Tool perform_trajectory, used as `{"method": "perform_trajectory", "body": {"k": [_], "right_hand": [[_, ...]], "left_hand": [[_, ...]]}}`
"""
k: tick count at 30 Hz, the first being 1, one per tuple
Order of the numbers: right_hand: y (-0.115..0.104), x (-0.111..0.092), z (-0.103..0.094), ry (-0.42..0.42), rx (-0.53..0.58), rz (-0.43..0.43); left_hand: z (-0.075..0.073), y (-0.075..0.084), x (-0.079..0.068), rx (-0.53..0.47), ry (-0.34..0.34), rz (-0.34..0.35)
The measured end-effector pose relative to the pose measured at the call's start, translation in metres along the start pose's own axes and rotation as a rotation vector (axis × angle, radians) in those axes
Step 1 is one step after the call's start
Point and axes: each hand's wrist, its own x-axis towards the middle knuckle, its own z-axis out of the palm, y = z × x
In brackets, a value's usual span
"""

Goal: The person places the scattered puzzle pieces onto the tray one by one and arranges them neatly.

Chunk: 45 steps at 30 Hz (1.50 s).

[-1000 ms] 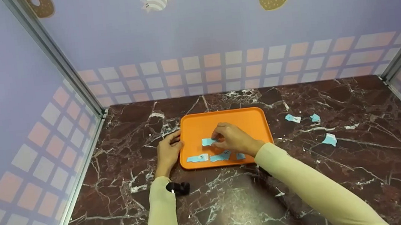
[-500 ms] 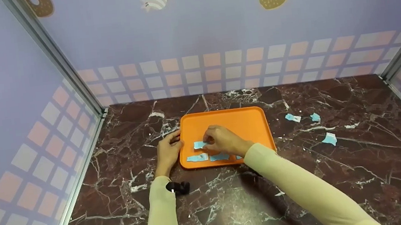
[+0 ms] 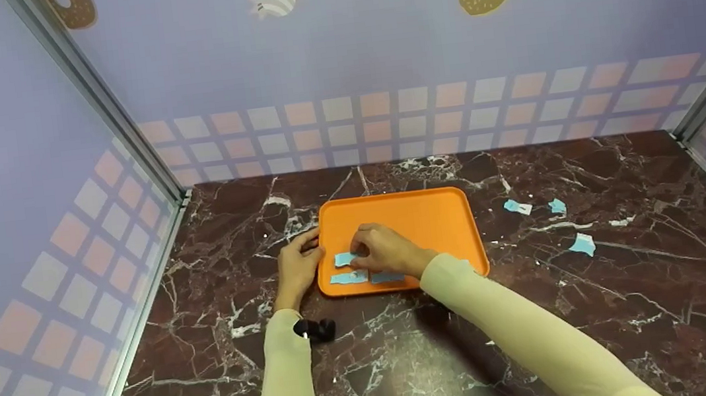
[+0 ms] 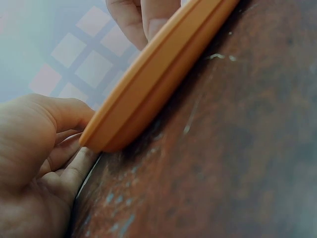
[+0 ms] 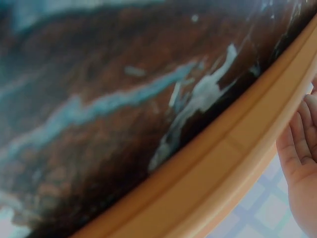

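Head cam: R fingers (image 3: pixel 358 240) pinch blue scrap (image 3: pixel 344 259) by rt end.

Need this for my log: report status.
Left hand touches orange rectangular plastic tray. Right hand pinches torn blue paper piece over tray. No obstruction seen.

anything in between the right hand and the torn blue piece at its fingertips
Nothing visible does: in the head view the right hand pinches the torn blue piece directly by one end, over the orange tray. Two other torn pieces show along the tray's near edge, not between them.
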Motion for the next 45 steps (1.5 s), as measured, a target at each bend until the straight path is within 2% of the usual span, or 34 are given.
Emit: {"method": "perform_trajectory", "body": {"k": [18,24,32,39,45], "right_hand": [[-0.003,0.003,0.004,0.004,-0.063,-0.037],[-0.002,-0.001,0.002,0.031,-0.035,-0.056],[0.005,-0.012,-0.015,0.117,-0.008,-0.098],[0.014,-0.025,-0.036,0.113,0.045,-0.024],[0.024,-0.039,-0.052,0.143,0.062,-0.007]], "left_hand": [[0.001,-0.001,0.001,-0.017,0.011,-0.018],[0.002,-0.001,0.001,-0.014,0.015,-0.003],[0.002,0.0,0.001,-0.032,0.006,0.006],[0.002,-0.001,0.002,-0.032,0.018,0.0],[0.002,-0.001,0.002,-0.025,0.022,-0.018]]}}
